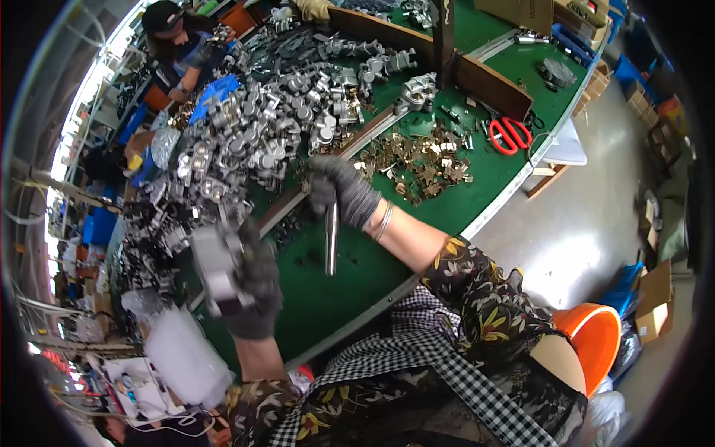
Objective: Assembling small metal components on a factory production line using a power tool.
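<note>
My left hand (259,294), in a dark grey glove, is closed around a silver-grey metal casting (214,264), blurred by motion. The casting is held at the left, above the green tabletop (305,316). My right hand (346,190), gloved alike, grips a shiny metal rod (331,242) that points down toward me; its upper end is hidden in the fist. Just left of that hand lies a large heap of silver metal castings (261,127). Small brass-coloured metal pieces (421,160) lie scattered beyond it to the right.
A narrow wooden strip (365,134) crosses the table diagonally. Red-handled scissors (510,135) lie near the right edge. A brown board (491,86) and a post (444,41) stand at the back. Another person (179,45) works at the far left. An orange bucket (599,335) stands at right.
</note>
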The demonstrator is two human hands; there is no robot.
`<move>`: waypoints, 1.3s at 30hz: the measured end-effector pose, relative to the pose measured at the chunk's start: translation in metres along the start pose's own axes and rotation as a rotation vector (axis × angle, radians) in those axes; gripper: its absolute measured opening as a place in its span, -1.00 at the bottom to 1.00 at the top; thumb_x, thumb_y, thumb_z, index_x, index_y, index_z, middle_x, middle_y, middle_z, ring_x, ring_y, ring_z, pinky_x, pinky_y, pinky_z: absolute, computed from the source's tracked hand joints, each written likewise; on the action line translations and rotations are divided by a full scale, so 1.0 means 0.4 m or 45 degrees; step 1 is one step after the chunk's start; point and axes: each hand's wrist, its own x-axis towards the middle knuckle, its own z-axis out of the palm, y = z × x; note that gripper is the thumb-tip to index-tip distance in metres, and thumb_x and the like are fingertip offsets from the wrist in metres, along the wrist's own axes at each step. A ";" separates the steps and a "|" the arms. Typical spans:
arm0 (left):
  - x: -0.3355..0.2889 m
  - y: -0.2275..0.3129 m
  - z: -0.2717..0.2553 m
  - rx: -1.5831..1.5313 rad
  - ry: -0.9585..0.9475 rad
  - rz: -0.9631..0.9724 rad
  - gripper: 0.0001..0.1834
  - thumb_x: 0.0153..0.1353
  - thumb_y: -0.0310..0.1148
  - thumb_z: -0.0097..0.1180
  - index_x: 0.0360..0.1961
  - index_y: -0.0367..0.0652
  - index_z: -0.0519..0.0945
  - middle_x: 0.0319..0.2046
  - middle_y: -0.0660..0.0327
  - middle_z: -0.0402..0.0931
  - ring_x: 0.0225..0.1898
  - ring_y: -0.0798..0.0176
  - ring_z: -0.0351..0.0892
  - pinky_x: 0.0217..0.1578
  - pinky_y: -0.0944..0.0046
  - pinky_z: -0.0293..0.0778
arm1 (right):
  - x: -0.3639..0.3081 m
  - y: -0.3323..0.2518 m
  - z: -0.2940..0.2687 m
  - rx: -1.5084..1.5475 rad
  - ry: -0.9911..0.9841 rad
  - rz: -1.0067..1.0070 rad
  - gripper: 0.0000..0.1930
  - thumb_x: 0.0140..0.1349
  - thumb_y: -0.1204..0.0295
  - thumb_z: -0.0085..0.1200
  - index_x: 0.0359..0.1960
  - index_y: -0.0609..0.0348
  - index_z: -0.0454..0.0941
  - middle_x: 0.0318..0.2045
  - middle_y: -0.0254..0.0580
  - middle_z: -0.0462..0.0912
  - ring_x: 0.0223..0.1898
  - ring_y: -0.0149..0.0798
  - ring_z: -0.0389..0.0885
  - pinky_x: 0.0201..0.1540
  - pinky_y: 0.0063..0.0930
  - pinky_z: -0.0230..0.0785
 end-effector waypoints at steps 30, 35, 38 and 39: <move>-0.381 -0.006 -0.293 1.228 0.255 0.616 -0.53 0.37 -0.23 -0.22 0.21 -0.28 0.26 0.18 -0.03 0.28 0.17 -0.05 0.32 0.19 -0.12 0.25 | 0.029 -0.316 -0.065 -3.210 0.450 -0.080 -0.75 -0.07 0.29 0.17 -0.43 0.24 0.62 -0.45 0.17 0.61 -0.36 0.11 0.61 -0.24 -0.20 0.48; -0.363 -0.009 -0.270 0.781 0.389 0.569 -0.62 0.37 -0.40 -0.27 0.16 -0.30 0.28 0.14 -0.02 0.32 0.13 0.00 0.36 0.16 -0.06 0.31 | -0.006 -0.353 -0.007 -3.247 0.349 -0.300 -0.71 0.02 0.23 0.19 -0.43 0.25 0.59 -0.51 0.10 0.59 -0.49 0.05 0.54 -0.31 -0.19 0.41; -0.339 -0.014 -0.267 1.602 0.378 0.549 -0.63 0.37 -0.39 -0.28 0.14 -0.31 0.29 0.09 -0.01 0.37 0.10 0.02 0.40 0.13 -0.04 0.35 | -0.033 -0.378 -0.023 -3.094 0.434 -0.244 -0.69 0.02 0.21 0.22 -0.43 0.26 0.58 -0.52 0.11 0.58 -0.50 0.04 0.52 -0.30 -0.19 0.41; -0.335 -0.019 -0.266 2.079 0.395 0.544 -0.63 0.38 -0.36 -0.28 0.13 -0.31 0.30 0.06 0.00 0.40 0.08 0.03 0.42 0.12 -0.03 0.37 | -0.040 -0.370 -0.015 -3.100 0.381 -0.366 -0.71 0.03 0.23 0.23 -0.43 0.25 0.58 -0.54 0.03 0.59 -0.55 -0.05 0.51 -0.36 -0.24 0.40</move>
